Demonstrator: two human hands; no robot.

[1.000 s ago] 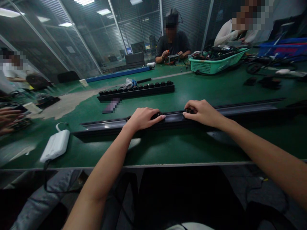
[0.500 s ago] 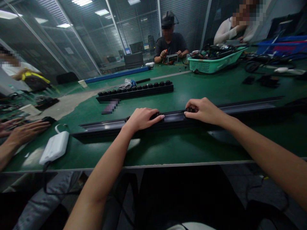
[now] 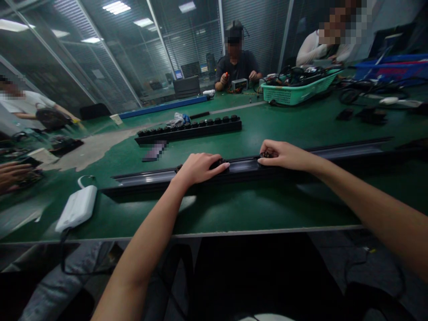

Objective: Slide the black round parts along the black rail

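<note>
A long black channel rail [image 3: 147,179] lies across the green table in front of me. My left hand [image 3: 199,167] curls over its middle, fingers closed around a small dark round part [image 3: 219,163] at the rail. Further right, my right hand [image 3: 281,154] pinches another dark round part [image 3: 266,155] at the rail's far edge. Both parts are mostly covered by my fingers, so their kind is hard to make out. A bare stretch of the channel shows between the hands. Beyond them lies a second black rail [image 3: 200,130], topped with a row of several round black parts.
A white power adapter [image 3: 77,207] with a cable lies front left. A green basket [image 3: 287,92] of cables stands at the back right, near a blue bin [image 3: 388,67]. Another person's hand [image 3: 13,176] is at the left edge; a person [image 3: 237,60] works opposite.
My hands stay almost in place on the parts. The neighbour's hands at the left have drawn back toward the left edge. The view has tilted slightly.
</note>
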